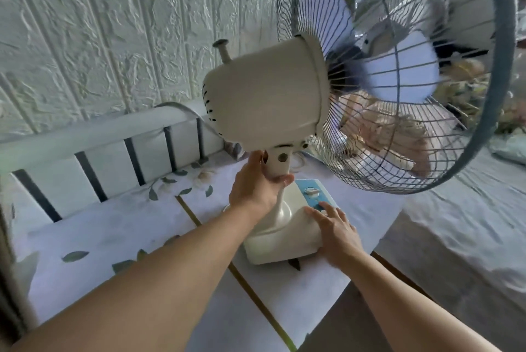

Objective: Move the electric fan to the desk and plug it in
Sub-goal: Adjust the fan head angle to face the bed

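The electric fan (273, 112) stands on the desk (113, 226), its cream base (279, 240) near the desk's right edge and its wire cage facing the bed (455, 223). The left hand (256, 189) grips the fan's neck, fingers curled round it. The right hand (338, 233) rests on the base beside the blue control panel (311, 193), fingers loosely spread and fairly straight.

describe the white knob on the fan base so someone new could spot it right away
Start at the cream fan on the floral-covered desk and follow its neck down to the base. The knob sits on the blue control panel, just beyond the right hand; it is the panel's only white round dial.
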Demonstrator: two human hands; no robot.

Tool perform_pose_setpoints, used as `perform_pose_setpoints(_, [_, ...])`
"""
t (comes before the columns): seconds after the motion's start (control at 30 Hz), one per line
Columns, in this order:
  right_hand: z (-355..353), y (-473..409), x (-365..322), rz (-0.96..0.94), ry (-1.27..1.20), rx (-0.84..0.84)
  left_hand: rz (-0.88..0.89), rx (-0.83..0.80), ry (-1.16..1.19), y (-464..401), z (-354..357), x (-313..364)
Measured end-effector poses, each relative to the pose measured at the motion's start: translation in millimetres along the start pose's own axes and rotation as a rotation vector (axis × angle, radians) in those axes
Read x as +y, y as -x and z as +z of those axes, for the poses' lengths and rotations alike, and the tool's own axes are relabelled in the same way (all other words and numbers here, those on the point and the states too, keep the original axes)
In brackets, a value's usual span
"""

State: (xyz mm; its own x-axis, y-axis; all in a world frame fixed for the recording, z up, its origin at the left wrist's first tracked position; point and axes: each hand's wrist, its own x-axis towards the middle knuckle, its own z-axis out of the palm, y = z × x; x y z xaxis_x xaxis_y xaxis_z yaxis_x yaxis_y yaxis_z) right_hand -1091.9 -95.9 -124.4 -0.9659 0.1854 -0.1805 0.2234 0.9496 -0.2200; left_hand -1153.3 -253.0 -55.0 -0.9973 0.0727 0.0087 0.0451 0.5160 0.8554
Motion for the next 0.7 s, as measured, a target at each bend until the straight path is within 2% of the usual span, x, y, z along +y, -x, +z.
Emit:
perform_pose_setpoints(0.37, [0.5,-1.4,-1.4,0.0,-0.029,-0.026,-0.069,0.017,0.013,7.2,1.1,5.1])
perform_pose_setpoints(0.5, [0.6,-0.2,-7.4,0.007,0.05,-0.068,-0.061,-0.01,-0.021,7.8,-3.1,5.1])
perform_pose_setpoints(0.7, [3.8,-10.3,-2.2,-0.028,0.079,-0.042,-0.057,0.05,-0.063,11.3,1.3,4.5])
